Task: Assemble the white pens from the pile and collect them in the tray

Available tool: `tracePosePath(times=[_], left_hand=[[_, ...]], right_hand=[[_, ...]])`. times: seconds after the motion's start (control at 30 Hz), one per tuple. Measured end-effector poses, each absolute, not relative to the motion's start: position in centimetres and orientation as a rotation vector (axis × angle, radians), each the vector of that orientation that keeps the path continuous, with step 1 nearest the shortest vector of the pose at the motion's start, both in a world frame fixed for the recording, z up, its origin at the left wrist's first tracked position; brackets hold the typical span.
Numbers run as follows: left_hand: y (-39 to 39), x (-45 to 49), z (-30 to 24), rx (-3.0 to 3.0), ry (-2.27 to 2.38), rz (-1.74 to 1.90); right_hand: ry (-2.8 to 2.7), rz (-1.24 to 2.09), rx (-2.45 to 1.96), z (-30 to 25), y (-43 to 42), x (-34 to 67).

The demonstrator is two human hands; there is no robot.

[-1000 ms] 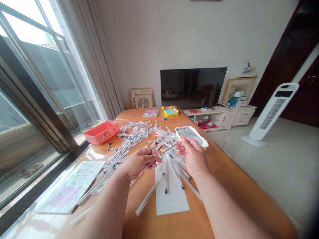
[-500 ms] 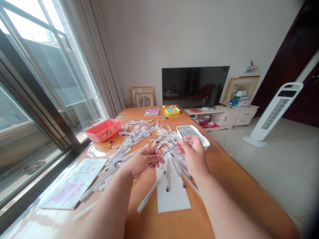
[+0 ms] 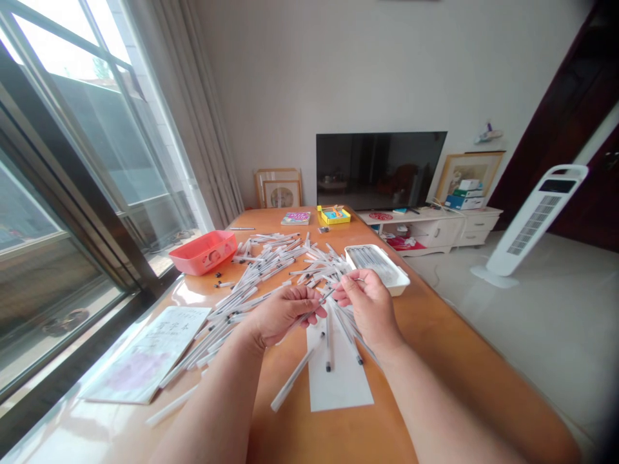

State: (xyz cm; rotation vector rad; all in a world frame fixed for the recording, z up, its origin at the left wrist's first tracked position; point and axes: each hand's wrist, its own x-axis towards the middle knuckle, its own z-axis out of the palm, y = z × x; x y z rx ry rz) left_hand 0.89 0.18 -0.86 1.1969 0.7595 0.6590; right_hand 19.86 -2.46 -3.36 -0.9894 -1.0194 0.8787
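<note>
My left hand (image 3: 289, 313) is closed on a slim pen refill (image 3: 328, 295), which slants up and away to the right. At its far end, my right hand (image 3: 368, 308) pinches with thumb and fingers; whether a small part is also between them is hidden. Below the hands, several clear pens with black ends lie across a white sheet of paper (image 3: 341, 390). A large loose heap of clear pen barrels (image 3: 261, 274) spreads to the left and beyond. Just past my right hand, a white tray (image 3: 399, 281) holds many slim refills (image 3: 370, 258).
A red plastic basket (image 3: 203, 252) stands at the left edge, with small black caps (image 3: 218, 276) beside it. A notebook (image 3: 149, 354) lies at near left. Farther back on the wooden table (image 3: 449, 380) are a booklet (image 3: 296, 218) and a yellow box (image 3: 334, 215).
My right hand has moved slightly left and down the refill, closer to my left hand. Less of the refill now shows between them. The view has shifted a little.
</note>
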Motion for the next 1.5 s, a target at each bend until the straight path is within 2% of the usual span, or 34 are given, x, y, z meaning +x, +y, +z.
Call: tracePosePath(times=[0.13,0.27,0.4,0.6,0.77,1.0,1.27,1.5], left_hand=[[0.0,0.8,-0.6,1.21,0.761,0.687],[0.0,0.6,-0.6,1.196,0.777,0.764],[0.2,0.4,-0.6,1.165,0.799,0.803],[0.3,-0.7,-0.1,1.138,0.8,0.877],[0.6,-2.0,0.3,1.084,0.901,1.038],[1.4,-2.7,-0.3,1.112,1.031,1.102],[2.2,-3.9,-0.7,1.071,1.121,1.244],[2.5,-4.4,-0.3,0.987,1.166,1.273]], right_hand=[[-1.325,0.775,-1.064,-3.6,-3.2,18.9],[-1.666,0.524,-1.072,-3.3,-3.9,18.6],[-1.816,0.375,-1.105,-3.3,-3.8,18.7],[-1.661,0.366,-1.134,-3.4,-3.7,18.8],[-1.448,0.33,-1.204,-1.1,-4.8,18.9],[-1.615,0.29,-1.273,1.6,-4.7,18.4],[-1.89,0.371,-1.548,-1.1,0.5,18.3],[-2.111,0.389,-1.601,-3.2,3.9,16.2]])
